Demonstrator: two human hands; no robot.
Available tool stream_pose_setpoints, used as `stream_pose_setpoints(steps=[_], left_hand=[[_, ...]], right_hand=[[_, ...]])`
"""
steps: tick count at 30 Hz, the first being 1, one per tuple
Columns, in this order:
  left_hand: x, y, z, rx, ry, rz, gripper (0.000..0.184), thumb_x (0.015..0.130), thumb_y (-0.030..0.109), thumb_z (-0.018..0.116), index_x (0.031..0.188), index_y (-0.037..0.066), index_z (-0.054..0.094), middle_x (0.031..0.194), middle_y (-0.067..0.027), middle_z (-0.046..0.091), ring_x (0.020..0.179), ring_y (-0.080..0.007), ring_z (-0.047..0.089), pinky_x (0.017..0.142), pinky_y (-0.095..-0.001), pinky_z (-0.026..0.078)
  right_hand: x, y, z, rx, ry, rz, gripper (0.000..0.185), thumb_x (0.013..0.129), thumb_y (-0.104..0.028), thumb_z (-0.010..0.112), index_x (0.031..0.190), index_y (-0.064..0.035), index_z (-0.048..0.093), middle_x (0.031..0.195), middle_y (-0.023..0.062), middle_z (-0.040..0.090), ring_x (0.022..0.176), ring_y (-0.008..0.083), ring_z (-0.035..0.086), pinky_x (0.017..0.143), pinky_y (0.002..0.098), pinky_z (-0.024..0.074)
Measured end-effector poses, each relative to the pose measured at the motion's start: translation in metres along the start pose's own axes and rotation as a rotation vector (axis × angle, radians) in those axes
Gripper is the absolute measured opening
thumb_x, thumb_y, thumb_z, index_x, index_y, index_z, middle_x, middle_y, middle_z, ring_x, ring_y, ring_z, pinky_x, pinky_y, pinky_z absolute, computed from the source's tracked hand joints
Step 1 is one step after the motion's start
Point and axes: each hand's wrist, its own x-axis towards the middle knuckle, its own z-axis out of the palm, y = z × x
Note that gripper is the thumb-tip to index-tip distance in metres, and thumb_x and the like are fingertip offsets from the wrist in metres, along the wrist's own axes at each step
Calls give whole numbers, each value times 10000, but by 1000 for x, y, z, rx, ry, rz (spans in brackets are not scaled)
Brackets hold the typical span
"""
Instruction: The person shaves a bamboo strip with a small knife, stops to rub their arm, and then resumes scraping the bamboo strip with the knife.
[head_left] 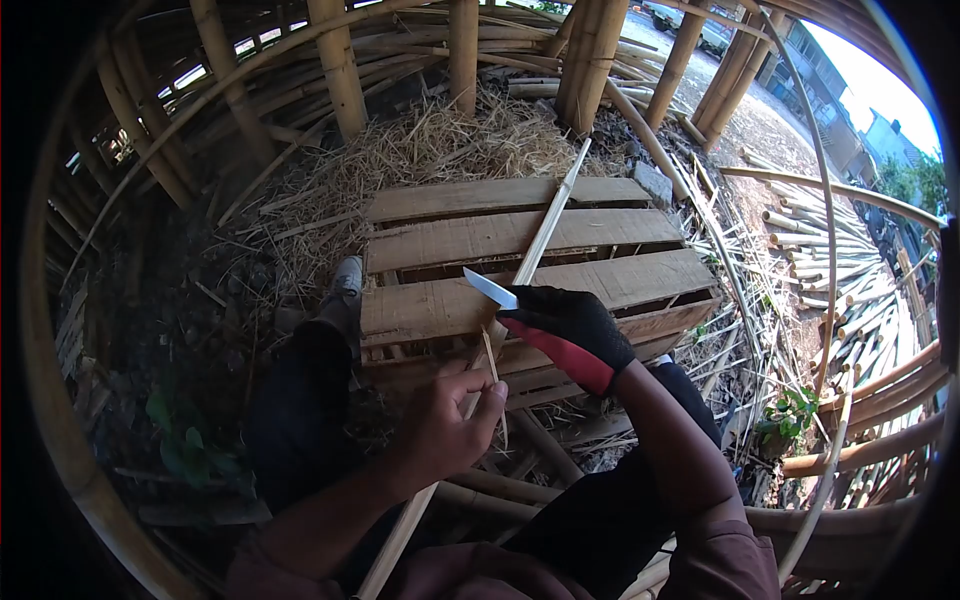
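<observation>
A long pale bamboo strip [546, 232] runs diagonally across a slatted wooden crate [440, 232] and down between the person's legs. My right hand [565, 335], in a black and red glove, is closed round a knife [490, 289] whose blade points up and left, beside the strip. Bare, my left hand [452, 425] is closed on the strip just below the knife, thumb and fingers pinched round it. A thin sliver [491, 362] stands up from the strip by the left fingertips. The knife's handle is hidden in the glove.
Upright bamboo poles [338, 70] stand behind the crate, with straw shavings [450, 145] at their feet. Cut bamboo [835, 260] is piled at the right. Curved bamboo rails surround the person. A grey stone [652, 184] lies by the crate's back right corner.
</observation>
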Motion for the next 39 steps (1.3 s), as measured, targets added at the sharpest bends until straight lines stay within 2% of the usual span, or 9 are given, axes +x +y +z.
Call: stream_pose_setpoints(steps=[2,7,9,14,21,25,28,32,39], left_hand=[[-1,15,-5,169,10,-42,298,937,268,612,862,-12,683,833,-175,629,750,-301,655,700,-388,501],[-1,13,-5,156,-5,-75,244,921,222,652,918,-16,705,883,-167,640,825,-280,661,735,-366,493],[-1,15,-6,140,-45,-95,227,922,196,662,933,-27,702,936,-158,645,892,-256,653,771,-348,479],[-3,12,-2,146,5,4,210,890,188,689,919,-20,701,983,-154,636,925,-264,644,811,-357,479],[-1,16,-11,169,-77,-47,202,851,175,704,981,38,632,1055,-178,593,814,-267,675,670,-334,538],[-1,16,-11,146,-86,-88,266,849,160,700,1058,40,586,1023,-138,597,1016,-226,599,916,-364,454],[1,6,-9,133,-61,-27,310,859,142,684,1120,41,552,1047,-140,596,951,-212,613,860,-349,484],[-2,-6,-1,48,17,-109,395,907,107,633,1260,25,477,1087,-130,600,706,-143,622,631,-286,527],[6,9,-11,-259,-96,-385,538,1008,212,517,1481,34,335,1156,-132,607,614,-111,598,458,-227,468]], right_hand=[[-6,-14,-14,183,-105,152,423,963,-393,579,1290,-127,608,1037,152,697,938,305,679,808,357,522],[-9,-16,-20,527,-295,215,310,931,-236,632,1209,-104,664,1057,134,692,924,274,685,810,364,535],[-4,8,-3,71,-152,-634,449,889,-113,560,1333,-171,579,1198,122,660,1060,334,651,927,379,511],[-8,1,2,32,-232,-681,485,822,-70,579,1301,-149,588,1157,134,660,1036,340,647,872,403,525],[-25,-2,-45,560,-281,-157,370,779,-217,747,1120,-95,674,935,124,649,834,300,643,746,368,518],[-25,-9,-64,241,-745,24,463,704,-395,844,1005,-67,718,795,130,663,776,221,624,729,335,498],[-29,5,-66,118,-548,-303,456,718,-365,847,1029,-57,723,914,103,712,752,170,628,744,321,495],[12,30,-59,1028,587,384,545,946,-546,562,1276,-114,603,699,-16,510,520,75,489,408,222,342],[11,52,-56,1143,658,549,560,937,-539,578,1252,-77,587,684,-9,515,503,101,472,456,243,337]])
